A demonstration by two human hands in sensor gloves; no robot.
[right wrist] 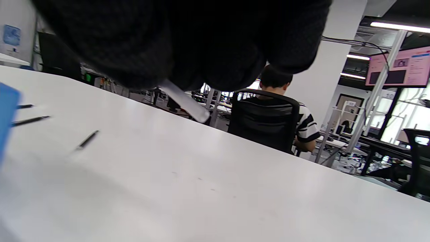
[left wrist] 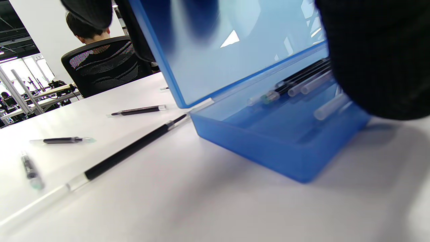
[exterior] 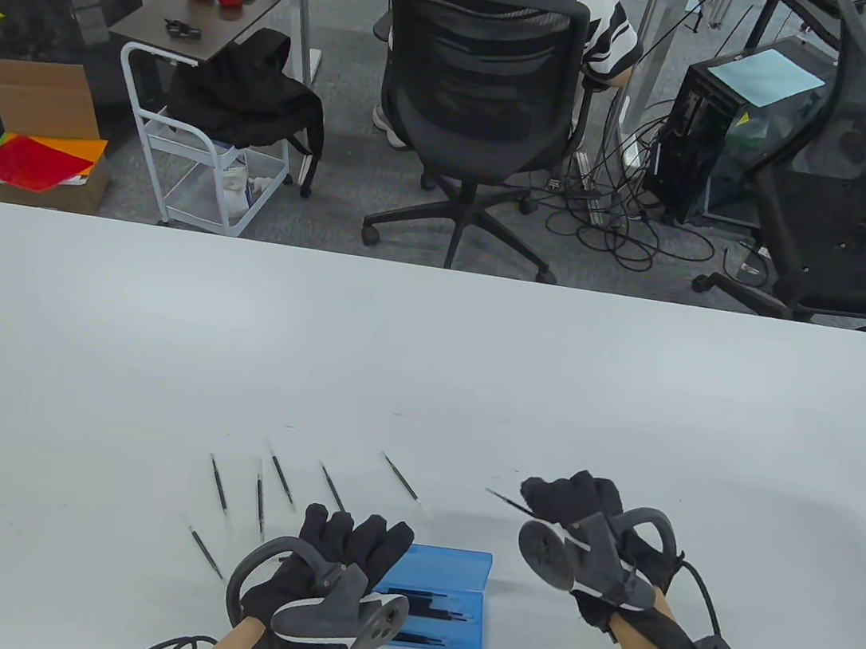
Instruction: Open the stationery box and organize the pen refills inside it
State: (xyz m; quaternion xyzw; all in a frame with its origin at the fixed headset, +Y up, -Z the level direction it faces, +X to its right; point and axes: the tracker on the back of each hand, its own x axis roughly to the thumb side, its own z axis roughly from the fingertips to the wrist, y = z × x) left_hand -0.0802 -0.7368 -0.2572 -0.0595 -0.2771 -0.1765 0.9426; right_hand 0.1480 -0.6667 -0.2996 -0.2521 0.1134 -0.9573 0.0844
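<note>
The blue stationery box (exterior: 467, 623) lies open near the table's front edge, its lid (exterior: 451, 567) raised at the far side. Several pen refills (exterior: 433, 610) lie inside it, seen in the left wrist view as refills (left wrist: 302, 82) in the base (left wrist: 268, 148). My left hand (exterior: 359, 535) holds the lid (left wrist: 235, 50) at its left end, fingers (left wrist: 90, 10) behind it. My right hand (exterior: 550, 495), right of the box, pinches one refill (exterior: 503, 498) above the table; its clear end (right wrist: 186, 102) pokes out below my fingers.
Several loose refills lie on the white table left of and behind the box, among them one (exterior: 219, 484), another (exterior: 403, 483) and a third (exterior: 206, 553). Beyond the table's far edge a person sits in a black office chair (exterior: 478, 89).
</note>
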